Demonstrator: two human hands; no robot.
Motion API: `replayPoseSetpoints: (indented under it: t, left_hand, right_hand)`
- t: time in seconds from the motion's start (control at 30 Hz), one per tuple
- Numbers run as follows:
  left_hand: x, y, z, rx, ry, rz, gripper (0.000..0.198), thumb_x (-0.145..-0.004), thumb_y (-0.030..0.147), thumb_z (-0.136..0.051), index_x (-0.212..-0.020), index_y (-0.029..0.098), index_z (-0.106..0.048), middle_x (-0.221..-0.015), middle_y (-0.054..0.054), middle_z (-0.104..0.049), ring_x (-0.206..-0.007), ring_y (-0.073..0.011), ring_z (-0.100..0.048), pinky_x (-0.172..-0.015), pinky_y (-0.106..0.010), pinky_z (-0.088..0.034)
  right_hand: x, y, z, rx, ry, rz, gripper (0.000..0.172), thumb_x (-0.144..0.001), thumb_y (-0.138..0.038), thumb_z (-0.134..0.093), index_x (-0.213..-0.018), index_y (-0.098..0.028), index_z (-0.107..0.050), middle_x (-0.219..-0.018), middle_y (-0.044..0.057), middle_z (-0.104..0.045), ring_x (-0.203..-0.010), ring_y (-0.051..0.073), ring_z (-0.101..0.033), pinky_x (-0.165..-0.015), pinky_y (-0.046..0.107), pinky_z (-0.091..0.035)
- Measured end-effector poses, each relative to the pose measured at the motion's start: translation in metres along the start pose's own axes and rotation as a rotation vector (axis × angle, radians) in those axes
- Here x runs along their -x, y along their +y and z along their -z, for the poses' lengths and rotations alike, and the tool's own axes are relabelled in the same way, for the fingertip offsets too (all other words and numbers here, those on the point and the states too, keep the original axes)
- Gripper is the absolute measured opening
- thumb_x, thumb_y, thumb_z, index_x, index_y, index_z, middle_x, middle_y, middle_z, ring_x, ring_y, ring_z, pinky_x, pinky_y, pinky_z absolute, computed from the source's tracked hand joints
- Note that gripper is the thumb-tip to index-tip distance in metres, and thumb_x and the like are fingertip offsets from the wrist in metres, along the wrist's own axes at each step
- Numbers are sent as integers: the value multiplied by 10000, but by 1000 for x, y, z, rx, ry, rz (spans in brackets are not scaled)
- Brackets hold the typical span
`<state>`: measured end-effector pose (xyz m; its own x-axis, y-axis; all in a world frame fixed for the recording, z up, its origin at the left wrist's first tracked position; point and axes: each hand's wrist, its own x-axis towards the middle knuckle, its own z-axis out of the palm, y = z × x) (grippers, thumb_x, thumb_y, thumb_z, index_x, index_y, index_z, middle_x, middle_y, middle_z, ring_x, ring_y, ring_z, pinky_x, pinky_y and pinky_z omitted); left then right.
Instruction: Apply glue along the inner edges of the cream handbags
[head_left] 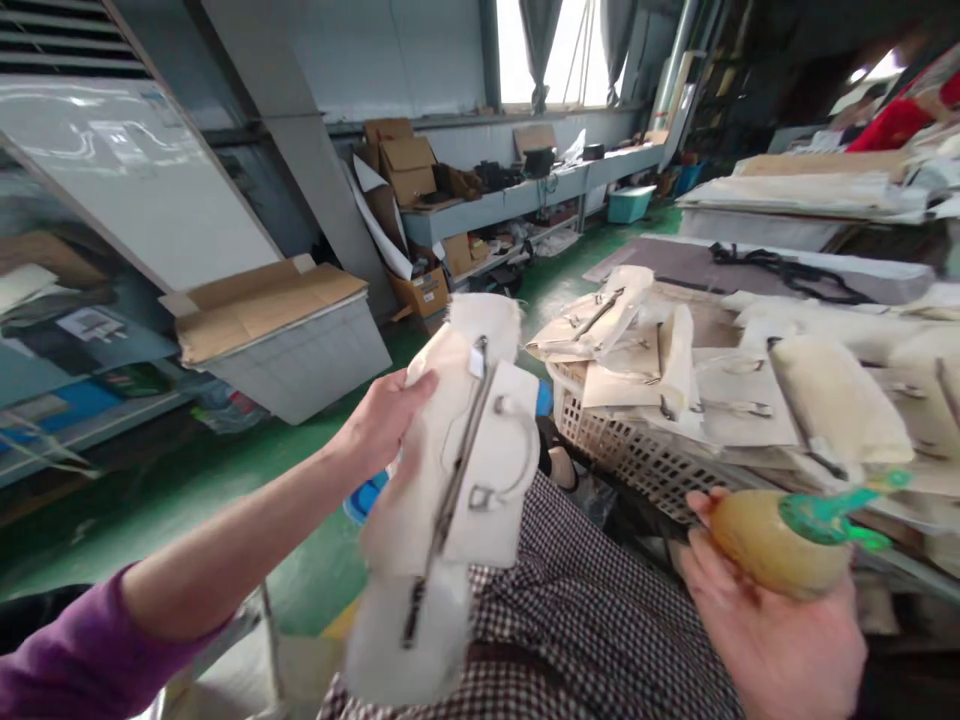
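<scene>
My left hand grips the upper left edge of a cream fabric bag piece, which has a dark zipper and a curved handle and hangs over my checked apron. In my right hand, palm up at the lower right, rests a yellowish rounded bottle with a green nozzle top. Its fingers curl around the underside of the bottle. Similar cream bag pieces lie piled on a perforated plastic basket beyond the right hand.
A grey bin with a cardboard cover stands on the green floor at the left. Behind, a long bench holds boxes. Further right are a table with black straps and stacked sheets. A red sleeve shows at the far right.
</scene>
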<state>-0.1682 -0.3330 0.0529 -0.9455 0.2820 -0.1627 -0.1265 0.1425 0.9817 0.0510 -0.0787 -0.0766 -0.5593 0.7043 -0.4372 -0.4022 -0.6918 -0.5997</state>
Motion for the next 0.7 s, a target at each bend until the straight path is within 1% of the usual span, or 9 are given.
replayPoseSetpoints:
  t: [0.1, 0.17, 0.23, 0.3, 0.4, 0.5, 0.53, 0.6, 0.7]
  left_hand:
    - [-6, 15, -1, 198, -1, 1, 115, -867, 161, -671, -922, 68, -712, -746, -97, -762, -606, -187, -708, -596, -262, -618]
    - [-1, 22, 0, 276, 34, -2, 124, -892, 60, -599, -948, 58, -709, -791, -106, -775, -616, -156, -714, -615, -223, -629]
    - [11, 27, 0, 316, 66, 8, 178, -910, 4, -538, -969, 51, -699, -815, -101, -782, -620, -133, -718, -607, -184, -626]
    - [28, 32, 1, 325, 80, 42, 207, -923, -20, -505, -995, 47, -687, -824, -82, -786, -635, -127, -728, -612, -169, -627]
    - [58, 34, 3, 325, 108, 100, 213, -937, -12, -505, -1023, 62, -685, -837, -54, -789, -660, -136, -746, -633, -170, -635]
    - [85, 24, 2, 328, 190, 132, 219, -933, -11, -504, -992, 66, -701, -851, -80, -789, -672, -158, -760, -642, -198, -654]
    - [92, 18, 1, 332, 236, 149, 228, -931, -21, -492, -964, 61, -702, -845, -93, -786, -665, -160, -760, -630, -202, -656]
    - [104, 4, 0, 356, 312, 215, 250, -928, -39, -466, -917, 56, -697, -823, -103, -780, -631, -150, -751, -595, -197, -652]
    - [116, -15, -2, 410, 341, 339, 255, -918, -51, -473, -901, 73, -696, -805, -87, -773, -623, -132, -744, -594, -181, -645]
  right_hand:
    - [7, 4, -11, -35, -191, 9, 498, -864, -658, -565, -1022, -222, -745, -1055, 118, -708, -659, 182, -609, -480, 307, -519]
    - [11, 7, -19, -86, -295, 55, 484, -901, -657, -526, -1027, -238, -732, -1015, 105, -715, -610, 164, -580, -493, 304, -514]
    - [14, 10, -30, -124, -320, 116, 500, -923, -669, -491, -1036, -245, -730, -1022, 95, -716, -742, 201, -652, -618, 343, -575]
    - [15, 11, -42, -151, -302, 146, 518, -926, -678, -478, -1035, -244, -740, -1041, 91, -716, -921, 238, -687, -778, 389, -597]
    - [15, 15, -60, -213, -282, 127, 538, -911, -693, -486, -994, -236, -758, -1064, 95, -724, -1078, 263, -673, -943, 440, -557]
    - [16, 29, -71, -239, -319, 39, 610, -887, -743, -474, -972, -211, -760, -1094, 104, -721, -1155, 281, -648, -1031, 471, -502]
    - [17, 35, -71, -231, -328, 21, 620, -887, -750, -463, -970, -211, -758, -1083, 101, -720, -1122, 274, -662, -1028, 467, -503]
    - [21, 49, -64, -191, -357, 3, 640, -893, -765, -425, -960, -220, -753, -962, 84, -718, -930, 242, -697, -939, 438, -550]
    - [28, 60, -44, -112, -453, -21, 679, -894, -791, -367, -951, -231, -747, -706, 43, -629, -634, 196, -603, -667, 364, -569]
